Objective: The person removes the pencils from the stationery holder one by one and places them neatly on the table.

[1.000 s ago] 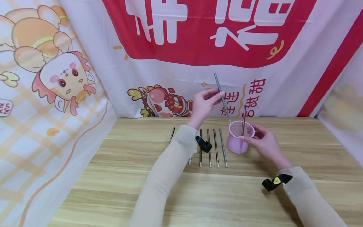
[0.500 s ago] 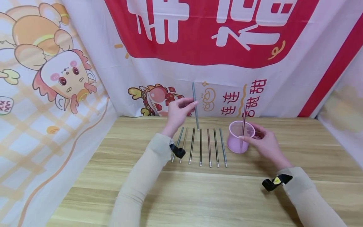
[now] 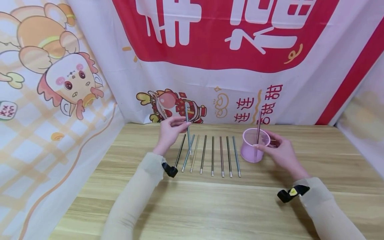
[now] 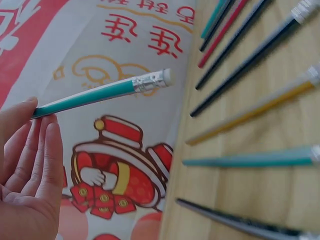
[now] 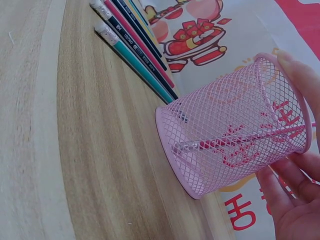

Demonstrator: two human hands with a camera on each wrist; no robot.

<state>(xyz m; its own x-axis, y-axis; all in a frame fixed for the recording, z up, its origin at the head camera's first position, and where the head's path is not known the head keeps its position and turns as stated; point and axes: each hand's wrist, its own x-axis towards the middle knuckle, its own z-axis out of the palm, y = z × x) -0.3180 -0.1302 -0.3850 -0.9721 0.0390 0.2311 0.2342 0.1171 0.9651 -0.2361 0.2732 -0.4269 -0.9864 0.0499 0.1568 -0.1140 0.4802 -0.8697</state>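
Observation:
My left hand pinches a teal pencil between thumb and fingertips, its white eraser end pointing down. In the head view, that eraser end overlaps a teal pencil lying in the row on the table. My right hand holds the pink mesh pencil cup by its rim, thumb at the near side and fingers at the far side. The cup stands upright, and inside it leans a red pencil, eraser end at the bottom.
Side by side on the wooden table lie several pencils, erasers toward me, among them a black one at the left end, a yellow one and a teal one nearest the cup. A printed cloth hangs behind the table.
My left hand has moved left and down with the teal pencil, from beside the cup's rim to over the left end of the row. My right hand and the cup have stayed in place.

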